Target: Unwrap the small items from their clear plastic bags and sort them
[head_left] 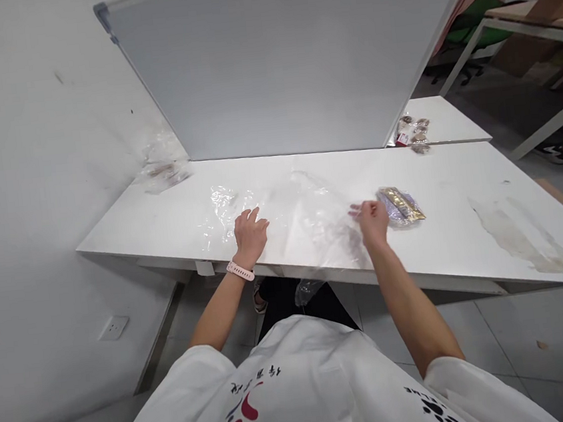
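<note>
A large clear plastic bag [320,217] lies crumpled on the white table between my two hands. My right hand [374,221] is closed in a pinch at the bag's right side, and its fingertips are partly hidden. On the left, my left hand [251,234] rests with bent, spread fingers beside another piece of clear plastic film [223,207]. A pink band is on that wrist. Just right of my right hand is a clear packet [402,206] with a gold strip and purplish contents.
A whiteboard [271,64] stands across the back of the table [443,221]. Clear plastic packaging [164,169] lies at the back left by the wall. Bagged brown items [417,131] sit behind the board's right edge. A grey smear [520,233] marks the table's right end.
</note>
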`<state>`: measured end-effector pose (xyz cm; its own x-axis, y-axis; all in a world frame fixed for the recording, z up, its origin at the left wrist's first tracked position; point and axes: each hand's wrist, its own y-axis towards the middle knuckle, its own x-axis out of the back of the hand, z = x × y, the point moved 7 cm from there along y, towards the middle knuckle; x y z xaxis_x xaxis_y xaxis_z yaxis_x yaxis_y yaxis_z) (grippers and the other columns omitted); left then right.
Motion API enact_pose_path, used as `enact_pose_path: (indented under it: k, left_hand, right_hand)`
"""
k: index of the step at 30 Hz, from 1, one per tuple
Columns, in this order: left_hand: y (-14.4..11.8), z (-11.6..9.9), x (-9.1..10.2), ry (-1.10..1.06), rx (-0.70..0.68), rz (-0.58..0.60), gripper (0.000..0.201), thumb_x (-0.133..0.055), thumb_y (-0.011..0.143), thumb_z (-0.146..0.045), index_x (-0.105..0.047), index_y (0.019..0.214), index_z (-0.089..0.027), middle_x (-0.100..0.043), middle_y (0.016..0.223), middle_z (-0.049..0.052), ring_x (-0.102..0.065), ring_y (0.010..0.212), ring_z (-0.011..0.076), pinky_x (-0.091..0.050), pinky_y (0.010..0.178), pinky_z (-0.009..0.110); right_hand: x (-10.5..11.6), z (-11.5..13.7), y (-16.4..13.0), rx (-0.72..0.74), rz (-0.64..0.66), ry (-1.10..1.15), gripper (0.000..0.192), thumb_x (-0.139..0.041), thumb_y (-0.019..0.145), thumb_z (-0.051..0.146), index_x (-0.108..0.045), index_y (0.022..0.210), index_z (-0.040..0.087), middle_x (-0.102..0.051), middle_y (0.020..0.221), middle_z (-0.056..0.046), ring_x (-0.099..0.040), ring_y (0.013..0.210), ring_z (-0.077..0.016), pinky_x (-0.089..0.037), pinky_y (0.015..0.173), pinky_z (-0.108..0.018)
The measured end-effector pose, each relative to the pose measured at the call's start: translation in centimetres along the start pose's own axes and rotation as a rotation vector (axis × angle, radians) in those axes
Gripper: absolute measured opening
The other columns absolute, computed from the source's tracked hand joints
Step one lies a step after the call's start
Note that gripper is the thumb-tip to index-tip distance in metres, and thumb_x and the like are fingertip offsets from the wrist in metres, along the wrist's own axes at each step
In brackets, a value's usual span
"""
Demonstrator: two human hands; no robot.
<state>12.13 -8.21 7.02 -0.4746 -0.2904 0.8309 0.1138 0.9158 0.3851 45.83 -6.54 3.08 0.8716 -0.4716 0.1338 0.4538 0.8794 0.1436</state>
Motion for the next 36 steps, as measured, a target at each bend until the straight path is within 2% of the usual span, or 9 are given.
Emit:
enact_pose_path:
  k: [5, 9, 12, 15, 18, 21, 25, 30, 36]
  left_hand:
    - [-0.8, -1.3, -3.4, -0.258, 0.117, 0.239, 0.021, -0.063, 0.091, -0.034, -0.078, 0.098, -0.021, -0.062, 0.138, 0.012, -0.044, 0.139, 0.0365, -0.033, 0.116, 0.058]
    - [-1.0, -4.2, -2.1, -1.048, 0.227, 0.348, 0.060, -0.059, 0.089, -0.061, -0.056, 0.141, -0.031, -0.048, 0.154, 0.006, -0.040, 0.145, 0.0327, -0.035, 0.117, 0.052]
    - [-1.0, -5.4, 0.8, -1.542, 0.281, 0.332, 0.068, -0.050, 0.089, -0.070, -0.050, 0.145, -0.031, -0.056, 0.146, 0.007, -0.053, 0.135, 0.0311, -0.048, 0.106, 0.050]
    - [-1.3, -3.5, 2.4, -1.588, 0.413, 0.250, 0.055, -0.068, 0.085, -0.047, -0.059, 0.135, -0.027, -0.073, 0.114, 0.004, -0.068, 0.111, 0.0227, -0.055, 0.097, 0.038]
    - [-1.0, 1.7, 4.7, -1.414, 0.564, -0.049, 0.036, -0.067, 0.086, -0.027, -0.065, 0.122, -0.026, -0.073, 0.089, 0.001, -0.071, 0.086, 0.0160, -0.059, 0.084, 0.030]
    - [0.5, 6.2, 9.1, -1.266, 0.521, -0.486, 0.032, -0.059, 0.089, -0.017, -0.062, 0.120, -0.024, -0.073, 0.103, 0.001, -0.069, 0.086, 0.0135, -0.059, 0.082, 0.030]
    - [4.2, 6.2, 12.4, -1.158, 0.300, -0.734, 0.041, -0.056, 0.086, -0.003, -0.054, 0.124, -0.019, -0.065, 0.130, 0.003, -0.065, 0.103, 0.0125, -0.056, 0.086, 0.031]
    - [9.1, 1.9, 5.3, -1.294, 0.290, -0.309, 0.018, -0.059, 0.092, -0.010, -0.062, 0.107, -0.019, -0.072, 0.112, 0.000, -0.066, 0.105, 0.0139, -0.052, 0.094, 0.034]
    - [7.7, 2.9, -6.2, -1.638, 0.770, -0.097, 0.021, -0.051, 0.087, -0.006, -0.062, 0.101, -0.018, -0.074, 0.107, 0.005, -0.070, 0.107, 0.0174, -0.053, 0.098, 0.036]
  right_hand:
    - [1.4, 9.5, 4.1, 0.067, -0.209, 0.560, 0.011, -0.038, 0.095, 0.035, -0.043, 0.091, 0.026, -0.067, 0.115, -0.009, -0.068, 0.103, -0.0131, -0.054, 0.089, -0.035]
    - [-5.2, 16.9, -1.4, 0.233, 0.379, 0.645, 0.026, -0.065, 0.086, 0.053, -0.053, 0.093, 0.031, -0.069, 0.117, -0.003, -0.061, 0.120, -0.0205, -0.054, 0.095, -0.042]
    - [-11.8, 17.1, -8.7, 0.149, 0.921, 0.510, 0.034, -0.066, 0.085, 0.060, -0.055, 0.088, 0.027, -0.070, 0.095, -0.003, -0.066, 0.096, -0.0223, -0.055, 0.076, -0.037]
    - [-15.1, 15.9, -13.7, 0.204, 1.209, 0.428, 0.038, -0.060, 0.089, 0.060, -0.057, 0.089, 0.023, -0.067, 0.089, -0.003, -0.063, 0.082, -0.0168, -0.053, 0.072, -0.032]
    - [-14.9, 14.8, -14.5, 0.396, 1.067, 0.322, 0.031, -0.048, 0.099, 0.051, -0.061, 0.103, 0.023, -0.068, 0.109, -0.006, -0.064, 0.101, -0.0184, -0.052, 0.089, -0.036]
    - [-13.4, 12.1, -13.9, 0.596, 0.754, -0.099, 0.033, -0.048, 0.100, 0.047, -0.061, 0.122, 0.026, -0.060, 0.137, -0.010, -0.049, 0.135, -0.0264, -0.038, 0.112, -0.048]
    - [-13.2, 5.6, -14.3, 0.719, 0.653, -0.707, 0.074, -0.069, 0.084, 0.056, -0.046, 0.148, 0.025, -0.027, 0.164, -0.016, -0.016, 0.153, -0.0391, -0.013, 0.120, -0.064]
    - [-11.9, 0.4, -13.7, 0.624, 0.480, -0.840, 0.047, -0.042, 0.101, 0.040, -0.052, 0.143, 0.019, -0.038, 0.158, -0.018, -0.029, 0.150, -0.0355, -0.030, 0.116, -0.057]
    - [-9.4, -0.3, -12.9, 0.449, 0.400, -0.436, 0.029, -0.041, 0.099, 0.035, -0.067, 0.100, 0.022, -0.070, 0.121, -0.013, -0.059, 0.123, -0.0312, -0.044, 0.107, -0.051]
